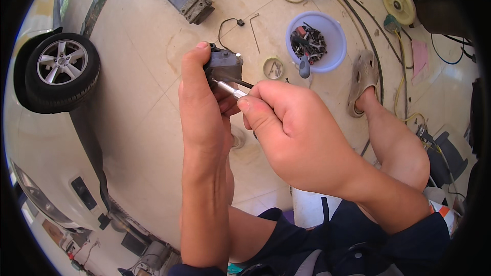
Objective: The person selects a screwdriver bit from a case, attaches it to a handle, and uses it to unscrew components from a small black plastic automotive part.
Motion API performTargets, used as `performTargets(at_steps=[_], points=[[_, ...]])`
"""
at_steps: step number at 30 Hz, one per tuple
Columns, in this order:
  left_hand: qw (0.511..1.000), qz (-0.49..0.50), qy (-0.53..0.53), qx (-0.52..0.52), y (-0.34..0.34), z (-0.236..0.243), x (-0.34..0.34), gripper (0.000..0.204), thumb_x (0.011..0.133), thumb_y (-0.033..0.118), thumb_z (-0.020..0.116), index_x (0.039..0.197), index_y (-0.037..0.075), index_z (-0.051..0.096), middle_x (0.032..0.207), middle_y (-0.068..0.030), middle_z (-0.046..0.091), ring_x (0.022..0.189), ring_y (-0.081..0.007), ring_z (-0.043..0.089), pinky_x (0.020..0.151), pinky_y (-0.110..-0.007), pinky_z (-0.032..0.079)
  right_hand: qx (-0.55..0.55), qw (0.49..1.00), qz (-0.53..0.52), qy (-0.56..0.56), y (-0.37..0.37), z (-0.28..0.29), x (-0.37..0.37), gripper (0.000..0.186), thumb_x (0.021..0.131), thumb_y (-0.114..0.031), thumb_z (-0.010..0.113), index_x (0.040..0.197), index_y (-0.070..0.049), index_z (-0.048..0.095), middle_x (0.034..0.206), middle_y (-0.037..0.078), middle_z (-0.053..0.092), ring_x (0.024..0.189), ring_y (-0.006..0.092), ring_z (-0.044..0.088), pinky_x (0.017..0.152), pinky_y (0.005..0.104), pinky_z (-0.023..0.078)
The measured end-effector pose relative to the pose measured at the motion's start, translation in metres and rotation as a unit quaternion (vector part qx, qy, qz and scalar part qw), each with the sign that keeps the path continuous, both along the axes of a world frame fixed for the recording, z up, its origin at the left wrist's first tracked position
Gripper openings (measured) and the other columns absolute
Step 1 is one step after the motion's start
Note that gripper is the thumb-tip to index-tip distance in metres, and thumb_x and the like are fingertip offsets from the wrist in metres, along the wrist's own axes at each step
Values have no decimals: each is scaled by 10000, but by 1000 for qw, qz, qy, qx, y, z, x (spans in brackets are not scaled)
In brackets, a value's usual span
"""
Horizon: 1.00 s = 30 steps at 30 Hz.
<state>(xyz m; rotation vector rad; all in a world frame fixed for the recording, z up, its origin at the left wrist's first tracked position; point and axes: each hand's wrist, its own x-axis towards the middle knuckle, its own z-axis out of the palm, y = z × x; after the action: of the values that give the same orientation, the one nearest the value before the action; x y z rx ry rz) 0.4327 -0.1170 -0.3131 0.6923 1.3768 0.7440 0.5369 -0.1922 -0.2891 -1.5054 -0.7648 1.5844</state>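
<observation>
My left hand (197, 84) grips a small dark plastic housing (228, 66), its thumb along the near left side and its fingers curled beneath. My right hand (291, 128) pinches a slim silver tool (231, 90) that looks like a screwdriver. Its tip meets the housing's lower left part, though the exact contact spot is too small to make out. A thin black rod or cable (240, 81) runs from the housing toward my right fingers. Most of the left fingers are hidden behind the housing and the tool.
Beyond my hands, a lilac bowl (335, 46) holds loose bolts and screws. A small round container (273, 68), a hex key (254, 33) and a black cable (221, 33) lie on the tiled floor. A car wheel (62, 66) stands at left; hoses (376, 53) run at right.
</observation>
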Motion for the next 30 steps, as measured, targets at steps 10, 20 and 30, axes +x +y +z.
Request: performTargets(at_steps=[10,20,30], points=[[999,30,-25,-36,0,1,-1,357,923,452,512,740,146,497,573,64,392,492,-46,290,473,-241,237,209,931,24,-297,-2,-12,-3,152,916,-84,599,818,9,530,555,138,510,468,265,532,443,363,349],[990,82,-81,-79,-6,8,8,375,908,495,526,787,143,489,662,44,419,567,-69,340,512,-247,292,178,972,-55,-145,12,-8,7,85,901,8,590,878,25,509,765,111,614,659,184,635,625,290,509],[981,90,-118,-129,-10,3,9,405,909,499,510,708,149,475,560,59,344,526,-74,320,497,-250,274,216,962,-46,-161,14,-10,16,113,865,-24,632,850,17,528,726,115,615,689,188,660,613,306,518]])
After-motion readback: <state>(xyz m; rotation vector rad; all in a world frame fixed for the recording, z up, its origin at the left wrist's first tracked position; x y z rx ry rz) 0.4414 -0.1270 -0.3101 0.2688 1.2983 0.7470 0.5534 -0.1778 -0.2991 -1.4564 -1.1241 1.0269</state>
